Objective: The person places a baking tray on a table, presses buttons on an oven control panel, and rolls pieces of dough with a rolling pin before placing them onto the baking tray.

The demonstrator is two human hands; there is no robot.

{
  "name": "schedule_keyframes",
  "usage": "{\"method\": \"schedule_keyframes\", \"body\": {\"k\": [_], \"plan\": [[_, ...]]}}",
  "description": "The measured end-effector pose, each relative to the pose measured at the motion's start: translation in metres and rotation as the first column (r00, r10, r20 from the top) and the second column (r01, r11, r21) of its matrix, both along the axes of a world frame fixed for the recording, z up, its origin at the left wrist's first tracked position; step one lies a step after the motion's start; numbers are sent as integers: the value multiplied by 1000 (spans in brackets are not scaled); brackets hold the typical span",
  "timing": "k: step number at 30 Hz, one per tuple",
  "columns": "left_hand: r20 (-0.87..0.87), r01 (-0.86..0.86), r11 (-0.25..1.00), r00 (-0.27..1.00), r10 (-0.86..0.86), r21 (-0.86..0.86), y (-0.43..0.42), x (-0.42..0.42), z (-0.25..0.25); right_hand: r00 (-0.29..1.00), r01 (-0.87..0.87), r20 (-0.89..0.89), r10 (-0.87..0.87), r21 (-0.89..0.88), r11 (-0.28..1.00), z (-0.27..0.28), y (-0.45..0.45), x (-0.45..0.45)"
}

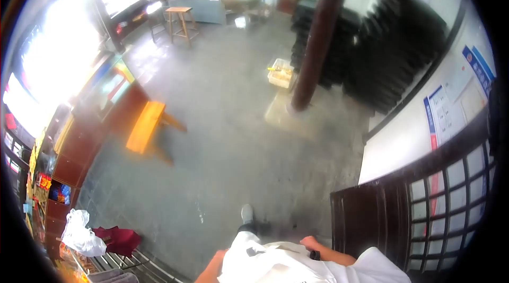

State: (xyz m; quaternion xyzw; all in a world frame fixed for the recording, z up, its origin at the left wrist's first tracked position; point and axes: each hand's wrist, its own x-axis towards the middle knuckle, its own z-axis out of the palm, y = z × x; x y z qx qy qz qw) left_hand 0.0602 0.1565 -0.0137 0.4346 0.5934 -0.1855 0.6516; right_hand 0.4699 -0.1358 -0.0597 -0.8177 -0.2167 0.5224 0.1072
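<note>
Lattice door [370, 219] borders grey floor [228, 145] beneath left hand [219, 256], right hand [309, 242]; finger state unclear.

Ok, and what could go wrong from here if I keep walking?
A foot might catch the splayed legs of the orange stool ahead on the left. Veering right, you could clip the pale basket beside the brown pillar. Your right hand might also knock the dark wooden panel nearby.

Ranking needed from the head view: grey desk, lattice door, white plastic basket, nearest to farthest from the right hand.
1. Lattice door: to the right of the right hand.
2. White plastic basket: ahead, beside the brown column.
3. Grey desk: far end of the room.
</note>
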Motion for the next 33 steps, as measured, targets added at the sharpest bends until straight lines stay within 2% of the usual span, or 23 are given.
{"method": "schedule_keyframes", "body": {"k": [1,2,3,4,5,6,11,12,13,14,15,16,17,19,20,21,22,23,24,25,27,30,33], "plan": [[-43,254,963,967,-251,90,33,16,-3,988,-135,82,133,23,991,-10,5,6],[-115,495,850,869,-481,179,73,32,0,952,-266,167,255,48,963,-16,29,14],[-223,790,526,600,-768,316,114,55,1,988,-96,126,88,64,993,-5,65,27],[-369,922,93,241,-898,376,147,79,4,994,78,76,-83,62,995,17,97,34],[-301,757,508,639,-708,411,175,101,7,968,250,23,-251,46,967,32,119,38],[-239,427,805,903,-357,411,198,118,10,964,255,-3,-265,272,928,10,124,48],[-9,10,943,1000,-7,332,330,216,-6,978,139,125,-164,191,972,-9,240,105],[70,195,792,956,-286,578,351,223,-35,981,94,152,-122,182,979,-19,260,121],[26,279,507,858,-513,816,373,239,-36,981,46,179,-78,177,983,-32,281,139],[47,241,730,936,-349,640,387,251,-37,977,-14,212,-22,165,986,-45,300,156],[-4,143,882,987,-158,449,400,270,-14,972,-65,233,29,150,987,-58,318,175],[-37,126,894,992,-122,430,413,278,-6,966,-112,247,77,129,985,-79,330,191],[-70,108,904,994,-86,413,425,285,0,969,-151,212,129,91,984,-59,365,220],[-198,312,828,949,-246,466,454,280,-4,969,-221,117,218,13,975,-19,427,256],[-262,419,771,907,-330,479,471,277,5,995,-81,68,78,48,996,-42,447,269],[-239,425,748,905,-351,510,498,285,12,997,61,34,-64,88,994,-52,487,297],[-215,426,729,904,-370,536,518,288,20,993,-112,44,110,49,992,-60,527,325],[-351,690,496,708,-612,528,531,290,31,957,-289,38,288,-3,957,-45,570,353],[-485,841,182,455,-747,509,544,291,42,974,-224,-13,224,-7,974,-31,608,377],[-372,687,473,710,-598,552,552,301,44,985,-164,-54,163,-14,986,-15,650,405],[-272,464,713,886,-376,525,589,321,48,956,271,-126,-264,45,961,25,736,446],[-186,389,751,920,-345,533,647,353,43,842,515,-261,-472,128,848,55,852,504],[-80,492,556,792,-605,670,709,376,23,828,541,-290,-480,185,821,68,936,542]]}}
